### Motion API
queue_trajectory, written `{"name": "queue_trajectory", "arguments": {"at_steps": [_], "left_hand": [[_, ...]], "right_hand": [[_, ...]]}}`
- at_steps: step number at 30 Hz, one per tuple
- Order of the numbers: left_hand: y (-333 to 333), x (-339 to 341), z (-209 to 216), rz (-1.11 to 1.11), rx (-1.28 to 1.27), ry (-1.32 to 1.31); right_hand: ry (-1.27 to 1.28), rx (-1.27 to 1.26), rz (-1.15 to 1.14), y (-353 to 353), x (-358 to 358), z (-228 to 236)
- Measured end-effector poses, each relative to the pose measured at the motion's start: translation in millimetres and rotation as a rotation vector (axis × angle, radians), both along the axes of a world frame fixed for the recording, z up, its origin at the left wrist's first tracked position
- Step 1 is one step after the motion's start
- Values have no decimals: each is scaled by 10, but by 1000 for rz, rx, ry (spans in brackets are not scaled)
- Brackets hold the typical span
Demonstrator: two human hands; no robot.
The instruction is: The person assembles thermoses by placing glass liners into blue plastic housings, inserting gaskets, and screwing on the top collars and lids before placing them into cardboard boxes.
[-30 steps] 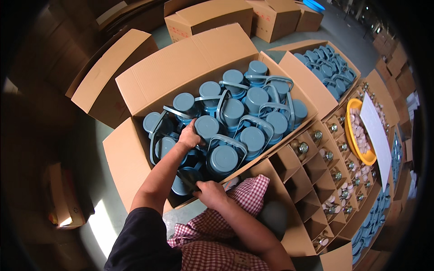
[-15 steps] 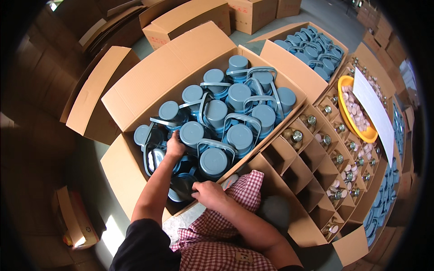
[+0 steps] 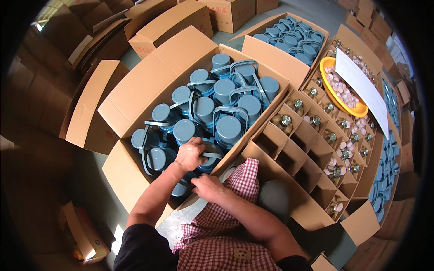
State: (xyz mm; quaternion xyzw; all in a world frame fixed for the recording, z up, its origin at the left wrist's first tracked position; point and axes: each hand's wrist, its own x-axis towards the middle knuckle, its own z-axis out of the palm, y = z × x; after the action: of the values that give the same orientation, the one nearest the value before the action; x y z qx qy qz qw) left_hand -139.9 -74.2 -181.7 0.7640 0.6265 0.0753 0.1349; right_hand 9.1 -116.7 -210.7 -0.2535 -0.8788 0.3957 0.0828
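Cardboard boxes crowd a grey concrete floor (image 3: 316,11), some shut and stacked at the upper left of the frame, others open around the person. At the centre lies a big open box (image 3: 149,86) packed with blue-grey jugs (image 3: 228,128), standing upright side by side so that their round lids face up and their bail handles fold across one another; about a dozen lids show, with more hidden under the hands. The left hand (image 3: 190,153) is closed around the handle of a jug (image 3: 205,158) at the near edge of that box, seemingly to pull it free of its neighbours. The right hand (image 3: 208,186) sits just below it at the box's rim, curled, and what it grips cannot be told. A checked cloth (image 3: 230,212) covers the person's lap. At the right of the frame a divided carton (image 3: 298,153) keeps glass liners (image 3: 285,120) one to a cell, likely to stop them knocking; the nearest cells are empty. One yellow basin (image 3: 357,110) of small stoppers rests on it at the upper right, and a second box of jugs (image 3: 289,38) lies at the top.
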Motion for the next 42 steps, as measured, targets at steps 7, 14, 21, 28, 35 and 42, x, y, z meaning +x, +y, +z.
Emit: {"name": "queue_trajectory", "arguments": {"at_steps": [7, 14, 21, 28, 35, 42], "left_hand": [[-406, 50, 1224, 125, 533, -71], [-1012, -60, 2699, 479, 873, -453], [-1394, -271, 2490, 537, 811, -1028], [-2091, 611, 981, 615, -414, -1342], [-1861, 1701, 730, -296, -1039, -1125], [-734, 814, 1360, -229, -225, -1792]], "right_hand": [[351, -324, -347, 153, 508, 443], [742, -565, -880, 236, 1044, 252], [1386, -567, -1133, 575, 1401, 599], [93, 342, -1088, 767, 2742, 2356], [-136, 636, -772, 560, 2200, 2219], [786, -159, -360, 647, 2255, 2046]]}}
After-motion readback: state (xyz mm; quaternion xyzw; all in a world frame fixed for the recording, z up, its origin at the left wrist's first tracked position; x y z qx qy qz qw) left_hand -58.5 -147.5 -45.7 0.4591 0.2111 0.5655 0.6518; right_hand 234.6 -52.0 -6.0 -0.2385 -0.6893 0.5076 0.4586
